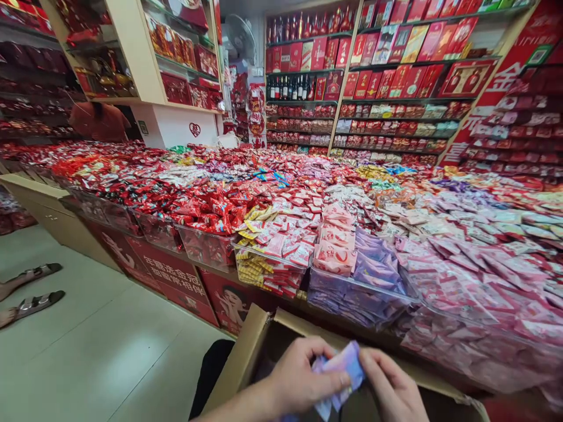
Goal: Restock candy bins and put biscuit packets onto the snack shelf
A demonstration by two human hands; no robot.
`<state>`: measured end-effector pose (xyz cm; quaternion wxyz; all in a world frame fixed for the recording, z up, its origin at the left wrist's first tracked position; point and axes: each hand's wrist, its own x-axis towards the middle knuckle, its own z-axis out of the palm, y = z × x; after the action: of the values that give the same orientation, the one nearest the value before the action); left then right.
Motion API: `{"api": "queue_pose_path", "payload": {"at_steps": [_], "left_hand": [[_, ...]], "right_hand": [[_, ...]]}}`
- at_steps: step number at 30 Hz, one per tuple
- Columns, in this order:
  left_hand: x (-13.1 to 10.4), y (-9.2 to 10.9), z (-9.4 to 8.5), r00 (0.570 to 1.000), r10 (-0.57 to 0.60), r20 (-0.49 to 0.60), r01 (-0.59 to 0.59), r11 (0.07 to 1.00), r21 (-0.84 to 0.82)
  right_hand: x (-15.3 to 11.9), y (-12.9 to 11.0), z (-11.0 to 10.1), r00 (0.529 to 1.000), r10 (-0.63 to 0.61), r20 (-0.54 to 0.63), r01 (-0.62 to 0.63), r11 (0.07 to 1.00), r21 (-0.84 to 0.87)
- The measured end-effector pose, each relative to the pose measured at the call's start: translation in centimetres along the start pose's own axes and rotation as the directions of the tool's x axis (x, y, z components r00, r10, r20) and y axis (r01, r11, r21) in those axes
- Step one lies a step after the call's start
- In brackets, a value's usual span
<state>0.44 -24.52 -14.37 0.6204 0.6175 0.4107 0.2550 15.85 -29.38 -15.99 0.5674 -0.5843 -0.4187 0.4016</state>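
Note:
Over an open cardboard box (246,346), my left hand (303,375) is closed around small purple candy packets (347,363). My right hand (391,381) pinches the right edge of the same packets. Just beyond the box stands a clear bin (360,284) of matching purple packets (376,264), with pink packets (336,240) beside them in it. To its left, another bin holds yellow and pink-white packets (281,234). Pale pink packets (475,281) fill the bin on the right. The inside of the box is mostly dark and partly hidden by my hands.
A long counter of clear bins (206,246) heaped with wrapped sweets runs across the view. Shelves of red boxes and bottles (303,55) line the back wall. Another person's sandalled feet (37,287) stand on the tiled floor at left; a person in an orange top (99,120) is farther back.

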Motion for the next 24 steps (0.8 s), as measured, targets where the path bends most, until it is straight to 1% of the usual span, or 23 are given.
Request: {"api": "queue_pose_path", "payload": {"at_steps": [1, 3, 6, 8, 10, 13, 15, 17, 18, 19, 21, 22, 24], "left_hand": [[0.3, 0.4, 0.1, 1.000, -0.014, 0.009, 0.015, 0.997, -0.079], [0.9, 1.0, 0.1, 1.000, 0.018, 0.001, -0.017, 0.982, -0.188], [1.5, 1.6, -0.1, 0.999, 0.044, -0.032, -0.051, 0.960, -0.274], [1.7, 1.9, -0.3, 0.999, 0.039, -0.037, -0.048, 0.952, -0.303], [1.7, 2.0, -0.3, 0.996, 0.069, -0.050, -0.081, 0.956, -0.283], [1.8, 1.5, -0.3, 0.987, 0.149, -0.056, -0.156, 0.971, -0.183], [2.0, 0.8, -0.4, 0.989, 0.145, -0.036, -0.148, 0.981, -0.128], [2.1, 0.0, -0.5, 0.993, 0.116, -0.006, -0.115, 0.985, -0.128], [2.2, -0.3, -0.5, 0.994, 0.113, 0.012, -0.110, 0.983, -0.144], [2.2, -0.6, -0.5, 0.992, 0.124, 0.032, -0.117, 0.980, -0.162], [2.2, -0.7, -0.5, 0.986, 0.159, 0.051, -0.147, 0.971, -0.189], [2.2, -0.6, -0.5, 0.984, 0.174, 0.044, -0.163, 0.969, -0.187], [2.1, 0.0, -0.5, 0.980, 0.197, 0.000, -0.196, 0.973, -0.125]], "right_hand": [[0.5, -0.6, 0.0, 1.000, 0.003, -0.028, -0.002, 0.999, 0.046], [1.3, -1.7, -0.1, 0.998, 0.036, -0.046, -0.027, 0.984, 0.179], [1.9, -2.4, 0.1, 0.997, 0.064, -0.035, -0.049, 0.939, 0.340], [2.0, -2.4, 0.3, 0.998, 0.058, -0.032, -0.041, 0.926, 0.376], [1.9, -2.1, 0.3, 0.999, 0.037, -0.014, -0.029, 0.932, 0.361], [1.7, -1.8, -0.2, 0.999, -0.031, 0.025, 0.024, 0.972, 0.233], [1.5, -1.7, -0.7, 0.994, -0.106, -0.017, 0.107, 0.984, 0.141], [1.4, -1.8, -1.1, 0.981, -0.172, -0.089, 0.180, 0.980, 0.088], [1.3, -1.8, -1.1, 0.976, -0.187, -0.108, 0.196, 0.978, 0.072], [1.2, -1.8, -1.0, 0.975, -0.189, -0.113, 0.197, 0.978, 0.062], [0.8, -1.6, -0.5, 0.982, -0.167, -0.085, 0.172, 0.983, 0.057], [0.6, -1.4, -0.1, 0.986, -0.152, -0.072, 0.157, 0.986, 0.063], [0.3, -1.0, 0.5, 0.990, -0.129, -0.058, 0.132, 0.989, 0.063]]}}
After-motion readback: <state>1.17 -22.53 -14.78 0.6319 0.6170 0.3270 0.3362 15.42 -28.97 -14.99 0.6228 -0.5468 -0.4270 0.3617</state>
